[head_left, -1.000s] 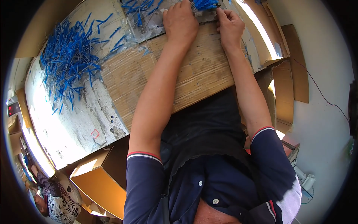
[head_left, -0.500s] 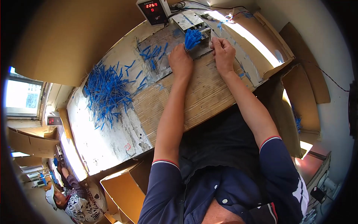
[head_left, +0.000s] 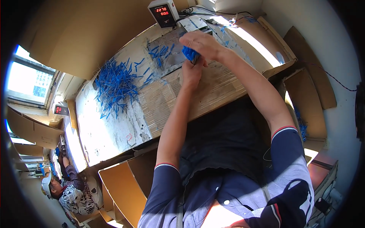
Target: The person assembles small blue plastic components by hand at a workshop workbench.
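Observation:
My left hand (head_left: 191, 73) is closed round the lower part of a bundle of thin, blue-tipped wire-like pieces (head_left: 189, 54), their blue ends pointing up and away from me. Over the top of that bundle lies my right hand (head_left: 203, 43), fingers stretched out and palm toward the blue tips. Whether the palm presses on them I cannot tell. Some of the same pieces (head_left: 161, 53) are scattered on a metal plate (head_left: 175, 40) left of my hands. A large tangled heap of them (head_left: 116, 85) sits farther left on the table.
A box with a red digital display (head_left: 163, 14) stands at the back, beside a metal fixture (head_left: 194, 23) and cables. Cardboard (head_left: 167, 98) covers the table's near part. Open cartons (head_left: 123, 186) stand below its edge. Another person (head_left: 76, 193) sits at far left.
My right hand has swung left from beside the metal fixture to over the bundle. My left hand, still gripping the bundle, has come slightly nearer me. The digits on the display have changed.

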{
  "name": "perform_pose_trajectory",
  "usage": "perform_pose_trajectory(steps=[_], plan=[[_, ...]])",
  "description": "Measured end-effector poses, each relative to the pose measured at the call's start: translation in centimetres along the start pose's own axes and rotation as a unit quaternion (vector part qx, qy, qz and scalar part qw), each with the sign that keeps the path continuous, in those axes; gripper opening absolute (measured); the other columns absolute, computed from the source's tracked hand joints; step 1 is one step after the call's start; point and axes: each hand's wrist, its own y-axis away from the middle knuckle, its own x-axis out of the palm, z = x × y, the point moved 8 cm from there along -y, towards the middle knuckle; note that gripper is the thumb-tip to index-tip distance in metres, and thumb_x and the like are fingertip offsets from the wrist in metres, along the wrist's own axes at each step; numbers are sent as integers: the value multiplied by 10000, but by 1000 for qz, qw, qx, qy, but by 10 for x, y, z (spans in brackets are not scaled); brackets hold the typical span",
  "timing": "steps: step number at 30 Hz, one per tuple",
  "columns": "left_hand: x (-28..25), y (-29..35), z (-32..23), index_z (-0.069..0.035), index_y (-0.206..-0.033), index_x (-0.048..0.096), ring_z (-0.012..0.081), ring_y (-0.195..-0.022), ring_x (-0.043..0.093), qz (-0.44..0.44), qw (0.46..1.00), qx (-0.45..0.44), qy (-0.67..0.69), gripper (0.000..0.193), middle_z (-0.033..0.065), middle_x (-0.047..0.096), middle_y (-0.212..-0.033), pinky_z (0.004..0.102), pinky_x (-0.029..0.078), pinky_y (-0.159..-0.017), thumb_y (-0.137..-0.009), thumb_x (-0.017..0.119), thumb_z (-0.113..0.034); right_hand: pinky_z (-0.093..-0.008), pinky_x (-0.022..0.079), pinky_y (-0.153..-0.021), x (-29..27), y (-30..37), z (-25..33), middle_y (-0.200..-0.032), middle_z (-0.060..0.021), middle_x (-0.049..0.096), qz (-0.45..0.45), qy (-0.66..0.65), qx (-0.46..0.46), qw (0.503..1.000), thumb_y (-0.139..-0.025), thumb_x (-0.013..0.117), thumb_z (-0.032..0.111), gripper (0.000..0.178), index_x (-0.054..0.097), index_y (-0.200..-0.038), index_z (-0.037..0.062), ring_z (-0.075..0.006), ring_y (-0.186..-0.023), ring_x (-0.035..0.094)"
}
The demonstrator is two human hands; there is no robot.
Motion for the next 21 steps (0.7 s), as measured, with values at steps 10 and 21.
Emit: perform_pose_trajectory(steps=[10,21], plan=[[-2,9,22,-66,-925,687,78,-706,605,-11,999,-31,1,154,-19,670,-764,260,457,-655,-1023,664,-182,-401,403,-1134,35,3,41,-1342,-100,666,137,133,-96,977,-1038,387,659,706,686,-1299,75,-287,-1288,573],[3,20,21,-59,-1009,631,112,-649,573,102,977,-103,156,150,21,616,-817,268,500,-606,-1024,670,-202,-403,477,-1079,4,13,-3,-1289,-140,680,71,-261,154,950,-1032,433,671,748,654,-1333,23,-266,-1245,614]])
